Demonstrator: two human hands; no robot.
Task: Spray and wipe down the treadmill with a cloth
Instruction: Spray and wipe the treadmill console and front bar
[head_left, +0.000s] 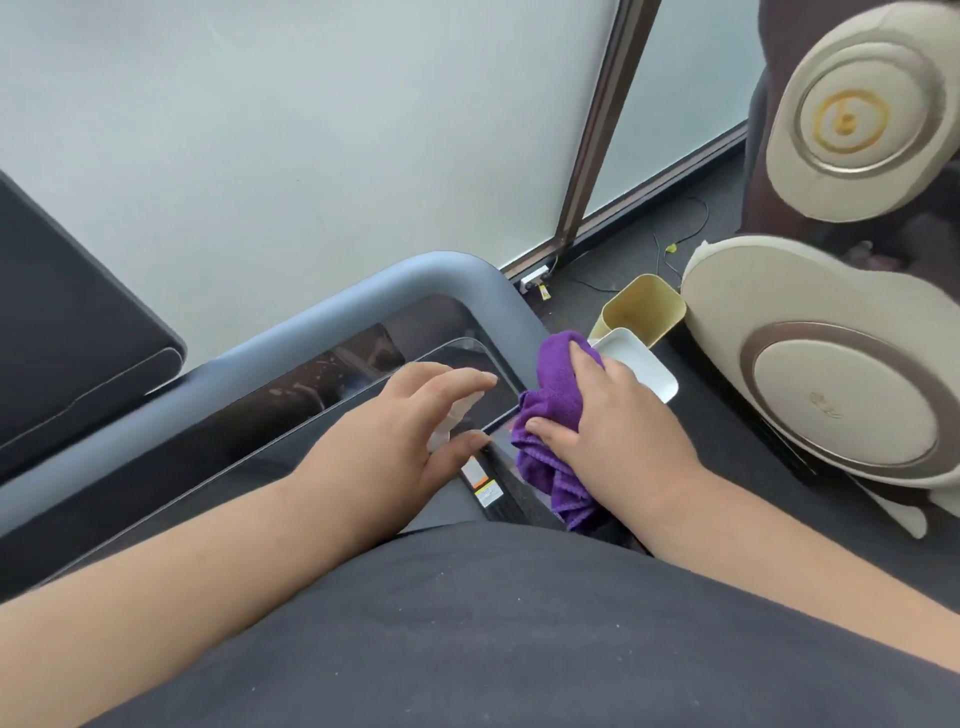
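Two hands seen: purple cloth (550, 400) clenched by right hand (613, 415) on treadmill console (311, 384), small white object (457, 415) grasped by left hand (410, 426)

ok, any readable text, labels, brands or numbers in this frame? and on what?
No text can be read.
Warning stickers on the treadmill by the left hand: print too small and blurred.
Gold emblem on the upper beige disc: a logo shape, no legible letters.
Faint mark on the lower disc: unreadable.
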